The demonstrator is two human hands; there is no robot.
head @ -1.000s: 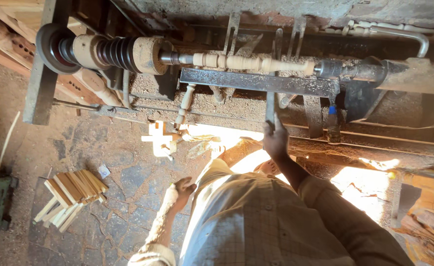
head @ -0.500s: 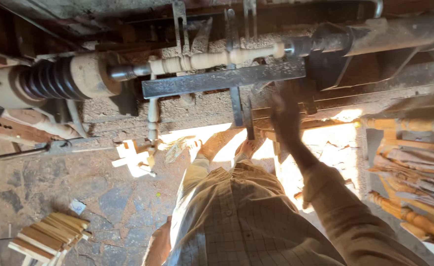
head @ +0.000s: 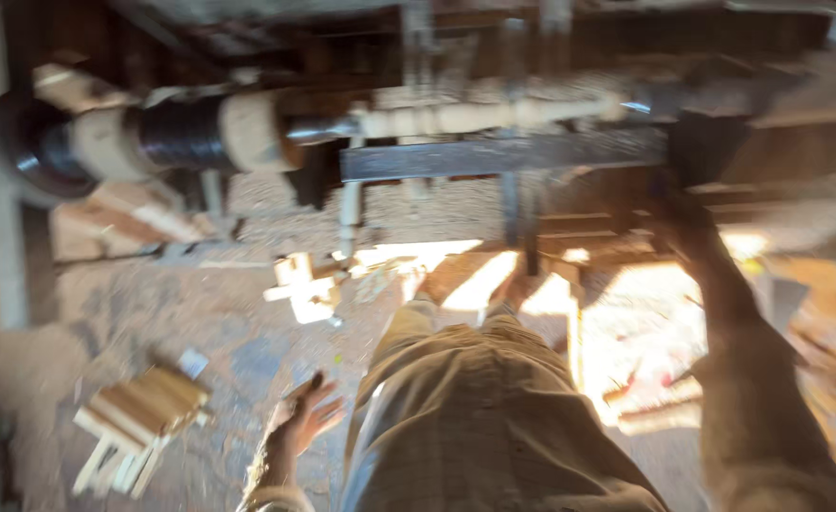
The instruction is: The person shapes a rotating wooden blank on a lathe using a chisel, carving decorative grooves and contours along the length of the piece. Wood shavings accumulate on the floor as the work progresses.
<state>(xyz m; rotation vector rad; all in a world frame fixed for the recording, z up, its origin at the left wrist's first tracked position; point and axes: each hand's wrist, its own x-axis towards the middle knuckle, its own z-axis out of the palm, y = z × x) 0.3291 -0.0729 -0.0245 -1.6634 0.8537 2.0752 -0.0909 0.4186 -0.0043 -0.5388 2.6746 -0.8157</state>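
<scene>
Presently: right hand [head: 688, 223] at lathe [head: 693, 142] end, grip indiscernible through blur | left hand [head: 306, 417] hanging, fingers spread, empty | spindle [head: 475, 116] judged light, stiff, slender; hold by thicker ends.

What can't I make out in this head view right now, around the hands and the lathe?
- Right hand, head view: motion blur and deep shadow hide its fingers, so grip or contact with the lathe bed cannot be told.
- Turned spindle: blur smears its profile detail.
- Left hand: fingers spread, seemingly empty; its forearm is cut off by the bottom edge.
- Stack of wooden sticks: count unreadable from blur.
- Feet: shadowed and blurred.
</scene>
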